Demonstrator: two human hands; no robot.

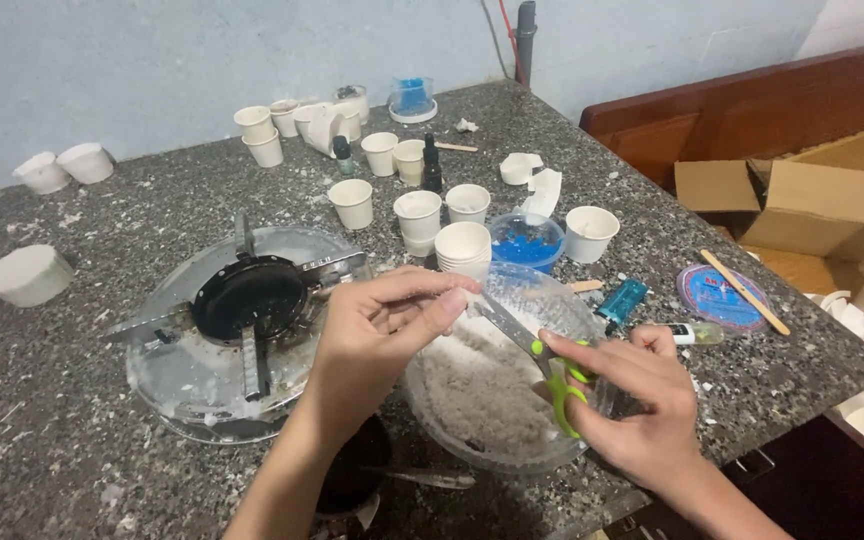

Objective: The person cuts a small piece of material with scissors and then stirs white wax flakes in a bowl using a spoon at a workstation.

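While your right hand (632,395) closes its grip on green-handled scissors (537,355), your left hand (382,325) pinches something small at the blade tips, above the clear bowl (492,455) of white flakes near the counter's (72,420) near edge.

Speckled stone counter (72,420), littered with white flakes. Left of the hands: round burner (247,300) on a clear glazed plate. Beyond the hands: a cluster of small white cups (352,203), one stack of cups (463,248), two dark dropper bottles (432,165), a blue-filled tub (526,241). Far left: white wax puck (27,275) and two upturned cups (62,167). Right of the hands: teal tube (621,300), round lid (722,297) with a wooden stick (745,291) across it. Further right, off the counter: open cardboard box (802,205).
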